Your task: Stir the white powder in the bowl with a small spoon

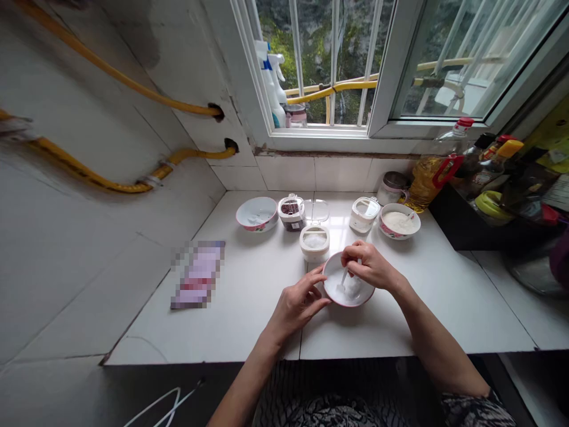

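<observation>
On the white tiled counter, a small white bowl with a pink rim holds a little heap of white grains or powder. My left hand grips this bowl by its left side, thumb low and fingers along the rim. Between the closed fingers of my right hand is a small white spoon, its tip down in the bowl beside the heap. Just behind stands a seasoning box of white granules, its clear lid raised. Another box shows dark reddish contents.
A lidded seasoning box and a bowl of off-white powder stand at the back right, near a glass jar and an oil bottle. A floral bowl is back left; a blurred purple packet lies left.
</observation>
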Available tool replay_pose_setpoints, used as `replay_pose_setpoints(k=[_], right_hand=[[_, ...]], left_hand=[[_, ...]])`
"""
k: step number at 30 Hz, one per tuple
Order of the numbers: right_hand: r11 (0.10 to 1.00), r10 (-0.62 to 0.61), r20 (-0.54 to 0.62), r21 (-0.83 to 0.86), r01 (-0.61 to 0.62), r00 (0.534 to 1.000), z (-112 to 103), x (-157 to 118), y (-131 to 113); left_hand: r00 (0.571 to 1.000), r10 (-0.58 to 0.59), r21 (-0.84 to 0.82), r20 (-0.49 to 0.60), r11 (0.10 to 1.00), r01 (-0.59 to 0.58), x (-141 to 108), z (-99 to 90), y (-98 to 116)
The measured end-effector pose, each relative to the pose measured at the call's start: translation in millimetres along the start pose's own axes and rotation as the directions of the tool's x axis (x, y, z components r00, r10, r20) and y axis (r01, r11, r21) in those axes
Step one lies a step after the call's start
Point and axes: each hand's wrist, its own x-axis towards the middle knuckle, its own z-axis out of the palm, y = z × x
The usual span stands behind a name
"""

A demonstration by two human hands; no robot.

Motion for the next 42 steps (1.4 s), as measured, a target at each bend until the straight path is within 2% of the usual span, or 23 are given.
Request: replay_pose_setpoints(k=[4,8,12,18,23,26,28,31,32,34,36,37,39,42], right_hand=[[0.969,0.150,-0.021,0.202,-0.142,0.988,-2.2,-0.3,3.9],[0.871,0.299,-0.068,0.427,-0.244,0.952,-5.5,1.0,7.6],[0.784,0.389,-0.099,0.557,-0.272,0.916,-7.3,4.4,9.1],[0.694,0.486,-0.104,0.649,-0.311,0.868,-6.8,7.9,18.4],[0.685,0.491,-0.189,0.687,-0.243,0.850,-2.5,13.0,23.8],[0.762,0.412,-0.339,0.637,-0.116,0.846,3.6,17.6,17.8],[0.851,0.305,-0.453,0.525,-0.025,0.838,8.9,19.9,10.9],[0.986,0.035,-0.577,0.155,0.068,0.816,16.3,21.5,1.7],[0.995,-0.086,-0.577,-0.006,0.101,0.812,18.0,21.6,-0.3],[0.940,-0.307,-0.494,-0.291,0.178,0.813,19.8,21.1,-2.7],[0.858,-0.437,-0.385,-0.450,0.249,0.813,19.4,19.9,-3.9],[0.833,-0.471,-0.358,-0.482,0.272,0.807,18.5,19.0,-4.3],[0.826,-0.497,-0.385,-0.484,0.289,0.778,15.9,16.9,-4.8],[0.911,-0.395,-0.537,-0.333,0.243,0.746,12.2,12.9,-3.4]], left_hand=[[1.000,0.004,-0.008,-0.006,1.000,-0.004,0.3,0.4,-0.5],[1.000,0.009,-0.012,-0.006,1.000,-0.010,0.2,0.3,-0.8],[1.000,0.008,-0.005,0.001,1.000,-0.008,0.4,0.1,-0.5],[1.000,0.011,0.005,0.000,1.000,-0.011,0.8,0.2,-0.1],[1.000,0.000,-0.003,-0.003,1.000,0.000,1.0,0.7,0.0],[1.000,-0.001,-0.005,-0.004,1.000,0.001,1.2,0.8,-0.2],[1.000,0.001,-0.003,-0.004,1.000,-0.001,1.2,0.7,-0.4],[1.000,0.001,-0.001,-0.006,1.000,-0.001,1.1,0.9,-0.6],[1.000,0.000,0.001,-0.006,1.000,0.000,1.0,1.1,-0.7],[1.000,-0.004,0.004,-0.010,1.000,0.004,0.7,1.4,-0.9],[1.000,-0.004,0.005,-0.015,1.000,0.004,0.4,1.5,-1.0],[1.000,-0.005,0.005,-0.016,1.000,0.005,0.3,1.4,-1.1],[1.000,-0.004,0.006,-0.015,1.000,0.004,0.2,1.0,-1.0],[1.000,-0.002,0.006,-0.007,1.000,0.002,0.4,0.3,-0.6]])
